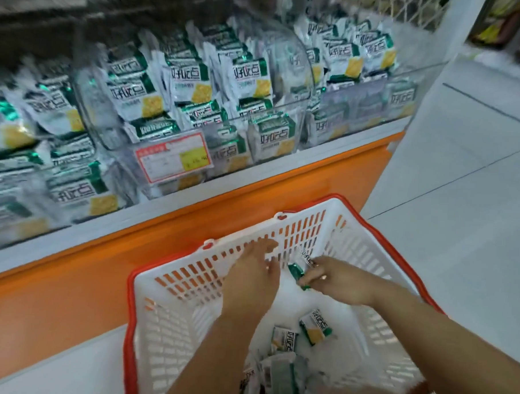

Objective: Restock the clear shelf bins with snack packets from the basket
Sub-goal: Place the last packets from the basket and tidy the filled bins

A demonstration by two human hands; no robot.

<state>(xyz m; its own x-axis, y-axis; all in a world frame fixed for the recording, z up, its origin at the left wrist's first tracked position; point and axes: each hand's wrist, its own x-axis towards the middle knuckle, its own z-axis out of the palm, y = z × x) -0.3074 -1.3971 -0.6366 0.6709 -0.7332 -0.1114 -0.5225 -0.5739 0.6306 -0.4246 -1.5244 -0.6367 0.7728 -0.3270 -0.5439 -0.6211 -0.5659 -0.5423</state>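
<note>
Both hands are inside the white basket (pixel 187 342) with the red rim, which sits on the floor against the orange shelf base (pixel 100 279). Right hand (pixel 335 282) is clenched on a green-and-white snack packet (pixel 298 271); the fingers cover most of it, so only the ends stick out. Left hand (pixel 254 274) is spread flat with fingers loose near the basket's far wall, and nothing shows in it; the palm side is hidden. More packets lie loose on the basket bottom (pixel 315 329), the nearest ones blurred and cut off by the forearms and frame edge. Above, the clear shelf bins (pixel 174 83) are packed with the same packets, smeared by motion blur. A red-framed price tag (pixel 172 157) hangs on one bin front, text unreadable.
</note>
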